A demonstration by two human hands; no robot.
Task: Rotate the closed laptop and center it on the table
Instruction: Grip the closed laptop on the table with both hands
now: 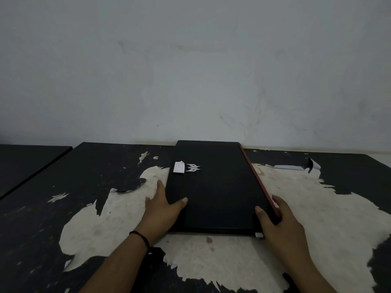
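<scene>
Laptop: a closed, flat black laptop (215, 193) with a thin red strip (257, 178) along its right long edge lies on the surface, its long axis running away from the person and its far short edge close to the wall.
Lid markings: a small silver angular logo (193, 167) sits on the lid beyond the left thumb, with a white rectangular sticker (178, 167) just left of it.
Left hand: the left hand (164, 210) grips the near part of the laptop's left long edge; its thumb lies on top of the lid and its fingers (159, 187) stretch along that side, closed on the edge.
Right hand: the right hand (279, 220) clasps the near right edge, thumb on the lid, fingers (279, 203) wrapped over the red strip.
Wristband: a dark beaded band (140, 236) circles the left wrist.
Surface: a black surface (69, 187) with its top layer peeled off in a large pale patch (211, 259) that spreads under and around both hands.
Corner tag: a small white tab (259, 235) sticks out at the laptop's near right corner, just left of the right hand.
Wall: a plain pale wall (190, 70) rises beyond the fingers.
</scene>
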